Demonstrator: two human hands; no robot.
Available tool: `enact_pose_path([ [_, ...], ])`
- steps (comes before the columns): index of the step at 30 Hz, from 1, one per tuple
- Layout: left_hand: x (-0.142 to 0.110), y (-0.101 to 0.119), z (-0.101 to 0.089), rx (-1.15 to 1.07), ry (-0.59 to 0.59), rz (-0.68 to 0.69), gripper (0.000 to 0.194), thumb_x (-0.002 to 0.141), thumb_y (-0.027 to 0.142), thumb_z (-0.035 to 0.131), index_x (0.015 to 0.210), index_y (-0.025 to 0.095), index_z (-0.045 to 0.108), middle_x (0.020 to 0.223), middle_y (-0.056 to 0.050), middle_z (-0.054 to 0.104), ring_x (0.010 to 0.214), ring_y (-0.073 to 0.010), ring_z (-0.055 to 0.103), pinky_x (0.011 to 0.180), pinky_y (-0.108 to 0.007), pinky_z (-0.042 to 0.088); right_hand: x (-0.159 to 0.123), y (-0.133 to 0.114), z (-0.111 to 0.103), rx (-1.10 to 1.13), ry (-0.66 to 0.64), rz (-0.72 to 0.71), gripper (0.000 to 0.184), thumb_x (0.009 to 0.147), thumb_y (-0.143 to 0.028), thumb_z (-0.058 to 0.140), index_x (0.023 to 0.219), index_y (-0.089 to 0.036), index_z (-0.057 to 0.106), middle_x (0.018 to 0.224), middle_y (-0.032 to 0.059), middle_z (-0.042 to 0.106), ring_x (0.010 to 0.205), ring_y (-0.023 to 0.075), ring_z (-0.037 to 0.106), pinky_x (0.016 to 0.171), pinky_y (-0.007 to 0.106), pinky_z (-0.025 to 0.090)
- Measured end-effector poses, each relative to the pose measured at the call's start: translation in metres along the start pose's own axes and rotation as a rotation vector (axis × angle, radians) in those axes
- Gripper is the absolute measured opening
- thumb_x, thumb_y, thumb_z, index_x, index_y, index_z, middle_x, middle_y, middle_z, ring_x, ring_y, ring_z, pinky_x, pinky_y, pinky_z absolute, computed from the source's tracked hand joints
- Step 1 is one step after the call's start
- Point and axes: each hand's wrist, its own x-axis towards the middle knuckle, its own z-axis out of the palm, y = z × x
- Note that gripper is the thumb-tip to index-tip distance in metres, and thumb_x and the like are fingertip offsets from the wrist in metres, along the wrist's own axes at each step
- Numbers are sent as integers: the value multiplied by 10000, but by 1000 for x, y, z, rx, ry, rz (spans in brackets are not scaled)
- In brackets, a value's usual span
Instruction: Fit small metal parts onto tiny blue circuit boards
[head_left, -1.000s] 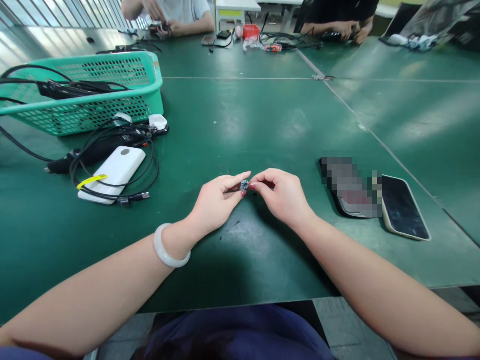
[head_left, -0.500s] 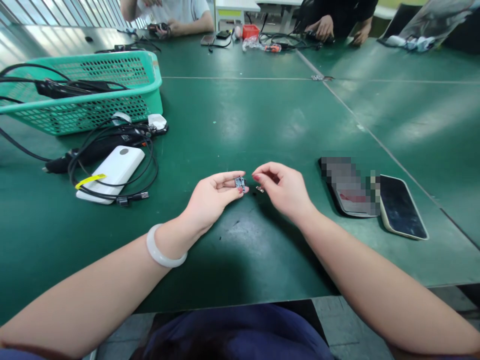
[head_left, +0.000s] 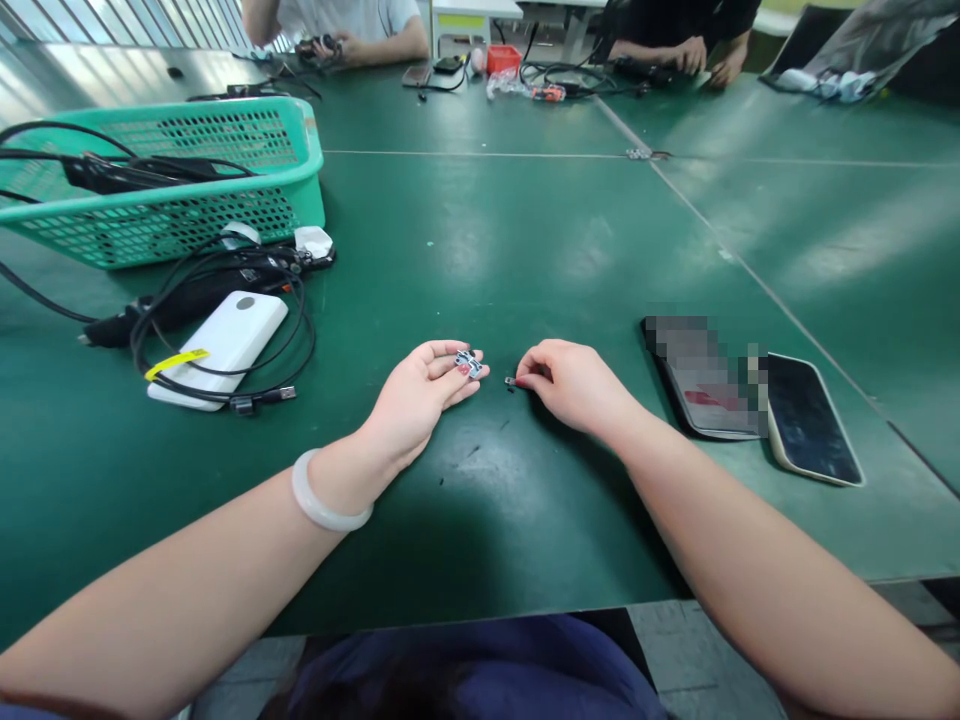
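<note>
Right grip (head_left: 568,380) lowered, small piece (head_left: 510,382) at its tip.

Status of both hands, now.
Left hand: closed on a small grey part, holding it.
Right hand: closed at a tiny piece; whether gripping or only touching it, cannot be told.

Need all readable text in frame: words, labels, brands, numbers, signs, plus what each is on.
Readable text: none.
Black device: pale marking, too blurred to read.
Yellow tag: nothing legible.
Dark flat item: pixelated, unreadable.
Small part in left hand: too small to tell.
</note>
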Motion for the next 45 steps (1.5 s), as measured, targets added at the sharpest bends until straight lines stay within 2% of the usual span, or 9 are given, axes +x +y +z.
enact_pose_path([
  [7,3,-5,-3,60,-45,56,232,785,135,660,995,155,564,939,-43,685,871,-121,658,877,-325,514,-1,-3,-4,102,127,-104,163,812,-122,545,708,-206,638,735,6,663,716,155,581,704,288,424],
  [11,6,-7,-5,92,-83,82,401,765,134,674,1152,161,573,906,-27,667,858,-118,647,886,-325,505,-1,-2,-4,128,176,-92,162,824,-149,548,720,-210,656,760,12,698,741,166,615,726,296,445],
  [14,7,-6,-6,137,-88,85,394,752,123,677,1139,153,611,925,-34,671,844,-111,642,907,-325,490,-1,2,-4,149,210,-69,207,846,-143,507,770,-211,688,820,24,724,783,174,643,753,309,463],
  [16,8,-6,-6,156,-88,83,359,746,125,679,1102,148,638,940,-45,680,854,-116,641,922,-332,482,-1,3,-5,144,194,-48,225,852,-138,498,819,-216,706,838,25,728,795,177,649,761,319,470],
  [21,9,-6,-5,131,-80,93,337,713,132,713,1044,139,651,970,-66,700,905,-142,650,950,-363,478,-1,2,-3,64,49,-56,138,773,-177,665,889,-232,715,861,22,693,769,176,611,715,314,472],
  [28,11,-7,-5,175,-100,109,335,692,166,752,1010,133,648,995,-77,718,955,-159,663,1000,-377,467,4,-2,6,3,14,-48,191,830,-104,551,729,-203,679,842,39,679,819,187,609,766,326,460],
  [35,11,-8,-4,269,-132,100,295,694,147,743,973,136,649,946,-72,722,905,-154,676,960,-370,497,0,-4,3,245,151,-67,179,827,-144,565,694,-211,664,771,6,684,770,158,615,765,298,456],
  [40,12,-11,-6,306,-150,117,287,678,142,751,942,143,637,926,-69,721,873,-160,679,923,-380,513,-5,-14,4,408,199,-24,149,827,-199,589,722,-211,694,763,4,681,709,144,587,672,281,445],
  [45,12,-11,-6,349,-153,141,307,659,184,782,917,144,621,899,-50,712,831,-141,669,876,-353,531,-9,-23,6,456,227,-88,114,823,-223,637,740,-209,715,779,9,666,640,115,536,586,265,421],
])
